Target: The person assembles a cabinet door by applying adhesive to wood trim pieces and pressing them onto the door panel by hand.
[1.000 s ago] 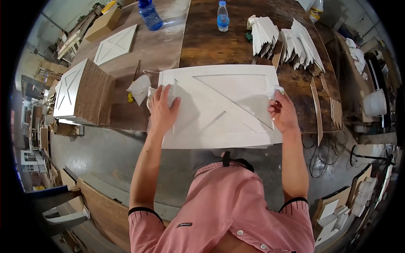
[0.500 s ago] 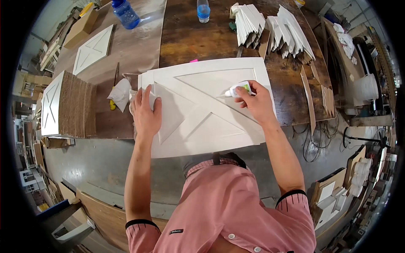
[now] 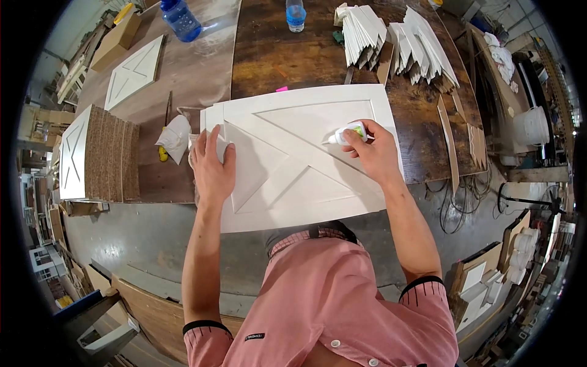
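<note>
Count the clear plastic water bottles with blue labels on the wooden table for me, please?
2. One clear plastic water bottle with blue label lies at the table's far left edge; the other bottle stands at the far middle. More may hide beyond the picture's rim.

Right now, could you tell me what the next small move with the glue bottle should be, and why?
Probably squeeze and draw the small glue bottle along the diagonal strip of the white panel: the right hand points its nozzle at that strip, and the left hand lies flat on the panel's left edge.
</note>
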Demonstrator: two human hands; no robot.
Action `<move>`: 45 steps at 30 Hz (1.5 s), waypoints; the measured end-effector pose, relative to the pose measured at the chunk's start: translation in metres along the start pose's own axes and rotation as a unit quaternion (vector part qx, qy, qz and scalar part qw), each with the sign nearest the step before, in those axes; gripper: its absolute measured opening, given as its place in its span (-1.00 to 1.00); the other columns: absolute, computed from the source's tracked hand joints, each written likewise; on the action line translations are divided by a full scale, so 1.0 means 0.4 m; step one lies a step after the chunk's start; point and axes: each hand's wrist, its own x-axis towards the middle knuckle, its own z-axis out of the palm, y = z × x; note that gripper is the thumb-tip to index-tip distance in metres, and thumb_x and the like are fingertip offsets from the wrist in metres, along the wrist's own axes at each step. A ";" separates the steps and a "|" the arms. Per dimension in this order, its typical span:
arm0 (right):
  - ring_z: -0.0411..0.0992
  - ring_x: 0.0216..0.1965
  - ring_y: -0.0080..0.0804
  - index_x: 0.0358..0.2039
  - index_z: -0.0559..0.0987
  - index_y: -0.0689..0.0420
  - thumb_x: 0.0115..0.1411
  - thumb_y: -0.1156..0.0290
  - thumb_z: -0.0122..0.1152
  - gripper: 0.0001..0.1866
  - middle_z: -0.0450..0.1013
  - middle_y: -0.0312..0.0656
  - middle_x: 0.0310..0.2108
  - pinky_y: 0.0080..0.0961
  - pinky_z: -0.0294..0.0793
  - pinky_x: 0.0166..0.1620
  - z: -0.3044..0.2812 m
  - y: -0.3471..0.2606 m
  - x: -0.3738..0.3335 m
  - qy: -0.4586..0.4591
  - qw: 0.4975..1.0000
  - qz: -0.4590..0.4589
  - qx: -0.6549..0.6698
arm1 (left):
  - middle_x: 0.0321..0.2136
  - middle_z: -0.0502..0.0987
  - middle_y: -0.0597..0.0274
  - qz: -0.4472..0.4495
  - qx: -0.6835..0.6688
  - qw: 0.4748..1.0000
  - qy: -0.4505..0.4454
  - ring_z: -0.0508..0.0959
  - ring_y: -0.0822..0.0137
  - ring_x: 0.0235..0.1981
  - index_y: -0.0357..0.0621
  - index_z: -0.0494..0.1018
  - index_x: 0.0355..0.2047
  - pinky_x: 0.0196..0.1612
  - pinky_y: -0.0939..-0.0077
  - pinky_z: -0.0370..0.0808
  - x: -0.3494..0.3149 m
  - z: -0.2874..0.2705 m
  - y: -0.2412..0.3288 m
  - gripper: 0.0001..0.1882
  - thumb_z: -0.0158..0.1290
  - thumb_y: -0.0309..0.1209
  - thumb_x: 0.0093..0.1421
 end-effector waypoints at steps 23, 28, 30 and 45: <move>0.66 -0.34 -0.48 -0.07 0.66 0.29 0.32 0.35 0.37 -0.71 0.66 -0.19 -0.25 -0.59 0.55 -0.36 -0.109 0.001 0.064 0.084 0.991 0.004 0.100 | 0.34 0.33 -0.23 -0.017 0.004 1.000 -0.001 0.27 -0.22 0.38 0.05 0.37 0.36 0.42 -0.11 0.19 -0.002 0.004 0.006 -0.43 0.15 -0.25 0.36; 0.68 -0.31 -0.43 -0.04 0.65 0.30 0.33 0.34 0.37 -0.69 0.65 -0.17 -0.21 -0.58 0.57 -0.36 -0.161 0.012 0.112 0.142 0.984 0.008 0.107 | 0.35 0.33 -0.22 -0.003 0.008 1.000 0.001 0.27 -0.21 0.38 0.05 0.38 0.36 0.42 -0.12 0.19 -0.001 0.004 -0.003 -0.43 0.16 -0.25 0.36; 0.68 -0.31 -0.42 -0.04 0.64 0.30 0.34 0.33 0.36 -0.69 0.65 -0.17 -0.21 -0.58 0.57 -0.35 -0.166 0.015 0.122 0.143 0.984 0.009 0.103 | 0.34 0.33 -0.22 -0.011 0.004 1.000 -0.003 0.27 -0.21 0.39 0.05 0.38 0.36 0.42 -0.12 0.18 -0.001 0.002 0.001 -0.43 0.16 -0.25 0.36; 0.61 -0.36 -0.64 -0.09 0.65 -0.01 0.41 0.15 0.31 -0.78 0.63 -0.39 -0.35 -0.65 0.60 -0.40 -0.260 0.129 0.117 0.145 0.798 0.083 0.579 | 0.35 0.32 -0.18 -0.015 -0.015 1.000 -0.021 0.26 -0.18 0.39 0.05 0.36 0.38 0.42 -0.07 0.20 0.005 0.006 0.002 -0.41 0.15 -0.30 0.35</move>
